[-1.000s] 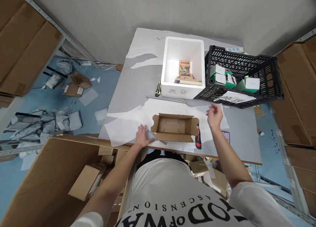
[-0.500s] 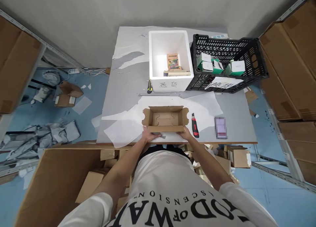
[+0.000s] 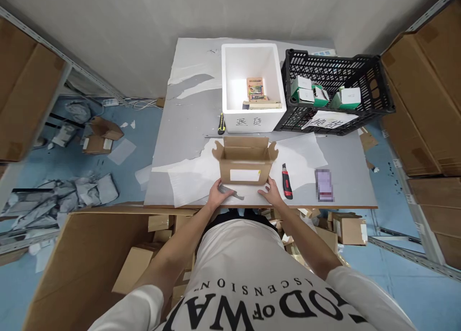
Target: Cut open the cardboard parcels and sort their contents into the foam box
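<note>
An open cardboard box [image 3: 224, 172] stands near the table's front edge. Its flaps are up and a white label is on the side facing me. Fingers of my left hand [image 3: 217, 195] are against its lower left corner, with the thumb stretched inward below it. At the lower right corner, my right hand [image 3: 272, 193] holds the box the same way, its thumb also apart from the label side. The box interior shows only in part. A red and black utility knife [image 3: 286, 182] lies to the right of the box.
Behind the box stand a white foam bin [image 3: 252, 122] with small packages and a black crate [image 3: 370, 108] with green-white boxes. A yellow-black cutter [image 3: 221, 124] lies beside the bin. A blurred purple item [image 3: 324, 185] is at right. A large carton [image 3: 79, 259] stands below left.
The box has turned so that its labelled side now faces me, and its far flap shows higher. Both hands have stayed near its front corners. The whole view has shifted slightly.
</note>
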`<state>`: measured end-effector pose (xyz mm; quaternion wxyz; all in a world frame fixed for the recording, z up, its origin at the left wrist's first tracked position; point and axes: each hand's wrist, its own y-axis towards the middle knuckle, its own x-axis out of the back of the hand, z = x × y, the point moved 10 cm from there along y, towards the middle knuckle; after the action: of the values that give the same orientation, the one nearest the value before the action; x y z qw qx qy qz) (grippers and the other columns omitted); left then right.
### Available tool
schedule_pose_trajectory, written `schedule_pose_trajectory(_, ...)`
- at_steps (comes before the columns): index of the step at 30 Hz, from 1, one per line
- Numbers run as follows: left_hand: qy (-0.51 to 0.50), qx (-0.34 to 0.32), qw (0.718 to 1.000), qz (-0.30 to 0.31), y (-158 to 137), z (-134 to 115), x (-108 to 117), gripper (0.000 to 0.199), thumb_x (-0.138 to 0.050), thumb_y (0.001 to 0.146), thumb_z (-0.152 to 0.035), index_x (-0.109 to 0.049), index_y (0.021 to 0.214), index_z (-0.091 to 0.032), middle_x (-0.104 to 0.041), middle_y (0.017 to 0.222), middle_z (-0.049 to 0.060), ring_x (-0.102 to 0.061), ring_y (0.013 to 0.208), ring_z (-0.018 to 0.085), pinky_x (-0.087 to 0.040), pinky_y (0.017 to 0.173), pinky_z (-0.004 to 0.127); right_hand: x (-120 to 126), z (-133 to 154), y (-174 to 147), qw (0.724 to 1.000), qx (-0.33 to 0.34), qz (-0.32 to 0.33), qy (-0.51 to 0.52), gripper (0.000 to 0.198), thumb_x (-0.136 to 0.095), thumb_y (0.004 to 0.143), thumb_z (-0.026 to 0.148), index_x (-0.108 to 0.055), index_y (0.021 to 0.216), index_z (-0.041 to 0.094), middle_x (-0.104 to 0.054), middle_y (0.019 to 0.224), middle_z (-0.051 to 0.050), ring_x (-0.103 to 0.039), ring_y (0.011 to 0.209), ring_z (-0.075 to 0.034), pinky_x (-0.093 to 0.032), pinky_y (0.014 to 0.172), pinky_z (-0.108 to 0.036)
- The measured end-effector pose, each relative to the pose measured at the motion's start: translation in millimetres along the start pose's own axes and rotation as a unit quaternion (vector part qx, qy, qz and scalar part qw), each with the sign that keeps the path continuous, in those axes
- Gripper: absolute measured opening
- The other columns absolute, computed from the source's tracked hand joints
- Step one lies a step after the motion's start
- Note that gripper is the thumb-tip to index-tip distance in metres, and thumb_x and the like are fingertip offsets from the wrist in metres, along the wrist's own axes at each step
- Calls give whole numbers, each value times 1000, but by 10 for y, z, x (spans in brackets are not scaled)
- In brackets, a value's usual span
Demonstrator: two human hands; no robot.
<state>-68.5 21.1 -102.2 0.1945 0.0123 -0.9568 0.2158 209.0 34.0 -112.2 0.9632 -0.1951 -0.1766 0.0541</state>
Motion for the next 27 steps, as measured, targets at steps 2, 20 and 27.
schedule_pose_trajectory(2, -22, -44, 998, -24, -50, -164, 39, 77, -78, 63, -38, -46, 130, -16, -53, 132, 12, -47, 126, 26, -35, 109, 47, 142, 159, -92, 999, 36, -14, -22, 82, -70, 66, 33, -36, 140, 29, -42, 123, -7, -44, 124, -26, -37, 108, -45)
schedule_pose_trajectory(20, -150, -175, 972, -45, -192, -967, 130, 91, -77, 64, -30, -28, 140, -19, -45, 139, 16, -46, 129, 24, -36, 109, 38, 756, 837, -309, 990, 26, -128, -51, 59, -41, 87, 58, -58, 128, 20, -67, 117, -12, -62, 105, -29, -46, 94, -44)
schedule_pose_trajectory(27, -203, -188, 960, -45, -99, -778, 107, 73, -81, 62, -33, -49, 126, -20, -46, 141, 15, -42, 134, 28, -34, 111, 44, 771, 794, -154, 984, 29, -151, -95, 65, -37, 88, 61, -60, 128, 15, -67, 119, -13, -60, 108, -25, -46, 92, -35)
